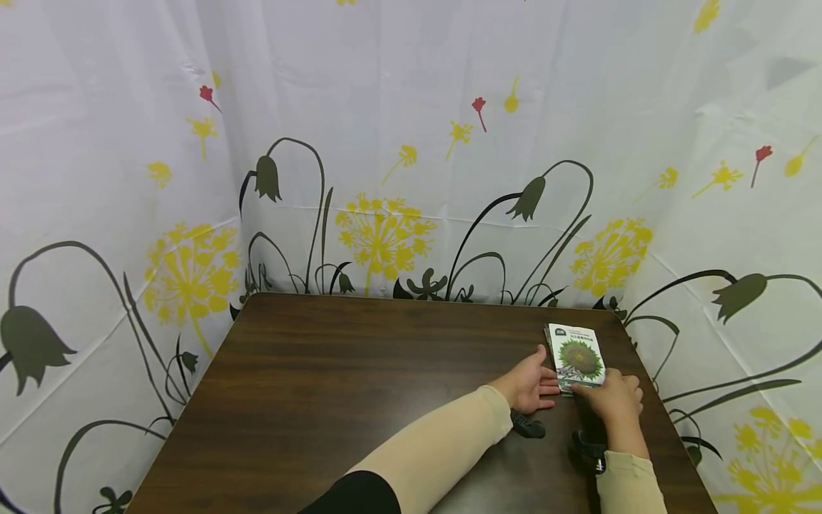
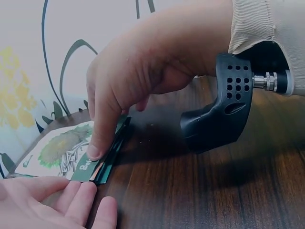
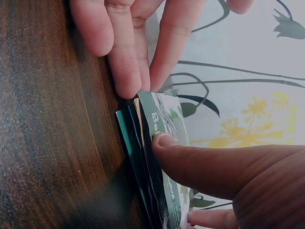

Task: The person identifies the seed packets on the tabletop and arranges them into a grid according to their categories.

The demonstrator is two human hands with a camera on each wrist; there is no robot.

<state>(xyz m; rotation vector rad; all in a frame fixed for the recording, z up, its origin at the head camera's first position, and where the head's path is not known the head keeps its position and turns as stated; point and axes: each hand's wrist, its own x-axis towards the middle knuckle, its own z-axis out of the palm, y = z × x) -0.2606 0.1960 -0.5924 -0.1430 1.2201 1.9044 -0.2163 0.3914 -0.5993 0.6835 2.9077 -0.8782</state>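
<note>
A small stack of seed packets (image 1: 579,357) lies near the table's right side, its top packet white with a sunflower head and a green band. My left hand (image 1: 530,383) is palm up at the stack's left edge, fingers extended, fingertips touching or very near it. From the near right, my right hand (image 1: 613,401) holds the stack, thumb on the top packet's green band and fingers at the right side. In the right wrist view the packets (image 3: 164,157) show slightly fanned edges, and the right hand's other fingers are mostly hidden.
The dark brown wooden table (image 1: 359,371) meets a white curtain (image 1: 411,86) printed with flowers at the back and both sides. A black wrist camera (image 1: 528,425) sits under the left wrist, another (image 1: 587,446) by the right wrist.
</note>
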